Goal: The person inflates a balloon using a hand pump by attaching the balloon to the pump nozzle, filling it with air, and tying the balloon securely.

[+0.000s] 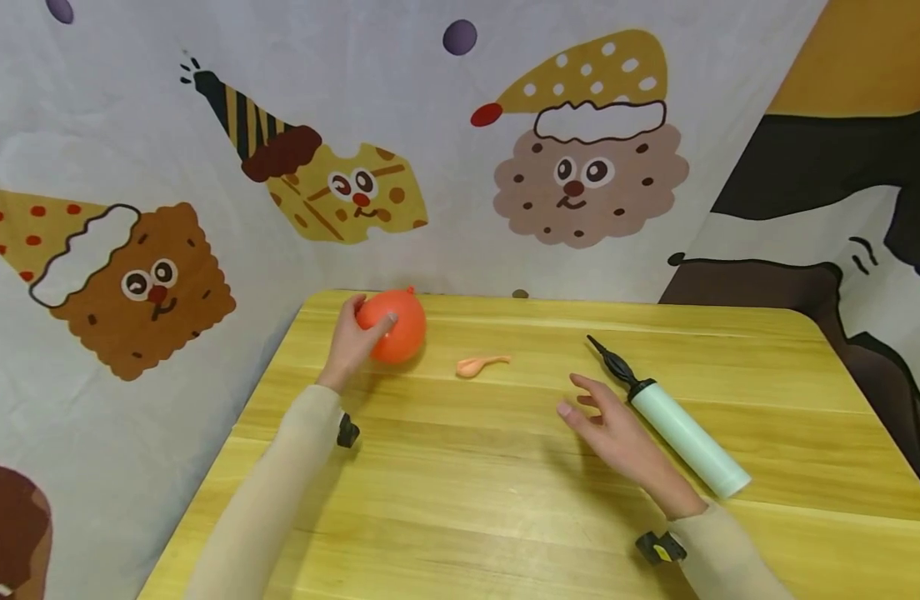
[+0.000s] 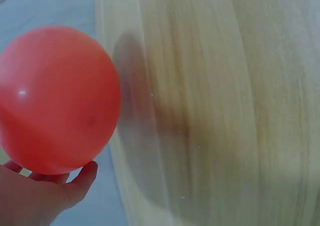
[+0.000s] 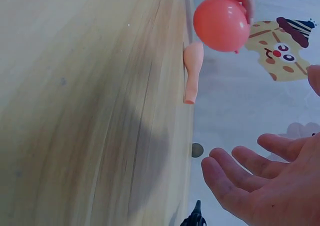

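An inflated orange-red balloon (image 1: 402,340), with a small knot at its top, is held just above the far left of the table by my left hand (image 1: 347,343). The thumb lies on the near side of the balloon and the other fingers go behind it, partly hidden. In the left wrist view the fingers and thumb press against the lower side of the balloon (image 2: 60,101). Over the table's right half hovers my right hand (image 1: 616,433), its fingers loosely bent and holding nothing. It is nearest to a hand pump (image 1: 685,433), with a pale green barrel and black nozzle.
A limp peach-orange balloon (image 1: 471,367) lies on the wooden table (image 1: 445,500) between the two hands, near the back. Behind the table hangs a white cloth (image 1: 445,258) printed with cartoon biscuits in party hats.
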`<state>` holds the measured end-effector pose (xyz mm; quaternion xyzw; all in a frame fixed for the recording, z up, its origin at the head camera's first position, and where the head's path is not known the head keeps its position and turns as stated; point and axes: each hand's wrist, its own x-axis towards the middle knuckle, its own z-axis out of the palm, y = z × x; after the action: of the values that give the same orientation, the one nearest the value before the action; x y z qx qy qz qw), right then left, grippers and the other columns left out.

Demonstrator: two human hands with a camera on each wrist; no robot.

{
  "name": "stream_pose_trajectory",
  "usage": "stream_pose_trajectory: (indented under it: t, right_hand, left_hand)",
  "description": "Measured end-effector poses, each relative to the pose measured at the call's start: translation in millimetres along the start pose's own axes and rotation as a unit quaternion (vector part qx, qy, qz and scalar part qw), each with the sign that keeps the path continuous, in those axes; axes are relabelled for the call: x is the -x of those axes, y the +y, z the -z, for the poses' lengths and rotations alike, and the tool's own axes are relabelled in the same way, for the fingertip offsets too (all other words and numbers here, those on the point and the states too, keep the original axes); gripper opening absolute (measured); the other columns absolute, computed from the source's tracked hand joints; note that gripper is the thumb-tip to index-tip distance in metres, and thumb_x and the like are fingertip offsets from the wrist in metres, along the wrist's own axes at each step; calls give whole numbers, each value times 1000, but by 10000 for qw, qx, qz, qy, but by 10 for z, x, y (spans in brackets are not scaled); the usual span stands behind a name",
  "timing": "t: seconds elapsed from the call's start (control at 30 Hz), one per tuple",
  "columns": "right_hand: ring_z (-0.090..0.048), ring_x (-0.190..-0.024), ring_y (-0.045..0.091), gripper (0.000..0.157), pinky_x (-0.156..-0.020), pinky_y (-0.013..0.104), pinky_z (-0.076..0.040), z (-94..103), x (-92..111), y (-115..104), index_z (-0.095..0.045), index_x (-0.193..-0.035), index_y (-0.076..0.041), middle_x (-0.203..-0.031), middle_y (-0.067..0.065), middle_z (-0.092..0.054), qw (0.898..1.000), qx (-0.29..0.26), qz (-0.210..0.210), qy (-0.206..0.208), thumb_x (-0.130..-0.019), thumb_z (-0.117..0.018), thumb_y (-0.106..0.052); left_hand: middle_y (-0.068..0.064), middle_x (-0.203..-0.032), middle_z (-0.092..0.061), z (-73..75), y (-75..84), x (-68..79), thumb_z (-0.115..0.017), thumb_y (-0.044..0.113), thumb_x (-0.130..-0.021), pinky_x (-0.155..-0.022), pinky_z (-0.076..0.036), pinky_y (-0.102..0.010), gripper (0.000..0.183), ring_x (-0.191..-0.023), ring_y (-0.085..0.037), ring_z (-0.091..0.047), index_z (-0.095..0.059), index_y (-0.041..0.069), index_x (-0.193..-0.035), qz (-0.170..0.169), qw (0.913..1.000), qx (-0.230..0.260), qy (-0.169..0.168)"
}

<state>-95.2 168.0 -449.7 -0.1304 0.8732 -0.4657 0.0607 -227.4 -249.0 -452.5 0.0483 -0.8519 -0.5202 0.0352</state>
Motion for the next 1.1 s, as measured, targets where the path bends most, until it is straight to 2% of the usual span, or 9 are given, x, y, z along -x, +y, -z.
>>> stream_pose_trajectory:
  t: [0.13,0.27,0.4,0.5,0.6,0.7,0.8,0.97,1.1]
  right_hand:
    - [-48,-135,52,67,-103,63,-48,13,21,9,-34,-157,2,-159,28,-36,10000,39,-2,15,-108,-56,-39]
    - [-48,-135,52,67,-103,63,-47,18,31,15,-34,-157,2,-159,29,-35,10000,14,0,18,-108,-56,-38]
    - [-49,-134,53,67,-103,64,-47,36,47,27,-34,-157,2,-158,30,-35,10000,52,-6,69,-108,-55,-38]
    - [-48,-135,52,67,-104,64,-46,64,70,33,-34,-157,3,-158,30,-35,9999,80,-27,89,-109,-54,-39]
    - [-47,-136,51,67,-106,66,-43,117,115,32,-36,-156,2,-158,28,-38,9997,239,-77,77,-109,-53,-42]
    - [-47,-136,49,66,-104,67,-43,220,191,36,-42,-154,0,-154,25,-45,9980,602,-119,169,-107,-55,-44]
    - [-49,-134,47,61,-102,68,-44,348,272,49,-50,-150,-2,-149,24,-51,9948,959,-107,325,-106,-59,-43]
    - [-53,-129,47,55,-98,65,-48,543,386,105,-54,-146,-5,-146,22,-55,9903,1285,-96,515,-106,-59,-41]
    - [-56,-125,49,51,-93,66,-50,653,455,170,-56,-144,-5,-147,23,-53,9882,1392,-177,614,-107,-59,-39]
  left_hand:
    - [-19,-163,-31,24,-73,-78,-65,53,-97,-119,-34,-53,89,-146,-37,-37,-25,5,-161,263,9996,-66,-109]
    - [-21,-165,-26,42,-97,-64,-58,57,-100,-122,-27,-56,88,-150,-40,-29,-24,4,-161,99,9995,-116,265]
    - [-22,-162,-26,-11,-72,10,-58,49,-103,-122,-25,-55,76,-149,-41,-30,-34,0,-155,-743,9903,-239,1153]
    - [-23,-157,-32,-106,-47,78,-61,36,-104,-121,-27,-54,58,-146,-40,-33,-46,-3,-145,-1567,9724,-435,1675]
    - [-25,-149,-40,-243,-17,160,-61,24,-104,-117,-31,-55,41,-140,-41,-38,-55,-5,-132,-2382,9505,-708,1867]
    - [-25,-136,-51,-436,58,266,-61,16,-103,-109,-37,-55,27,-128,-41,-47,-62,-5,-120,-3009,9338,-1017,1648]
    - [-19,-121,-62,-652,187,390,-62,12,-102,-100,-46,-51,18,-114,-37,-57,-68,-2,-111,-3340,9253,-1389,1141]
    - [-2,-94,-71,-1012,469,571,-62,18,-104,-75,-57,-33,17,-82,-16,-66,-72,6,-112,-3008,9269,-2235,-180]
    - [3,-72,-65,-1279,618,621,-62,25,-104,-51,-49,-28,23,-56,-11,-55,-69,10,-121,-2597,9043,-3247,-972]
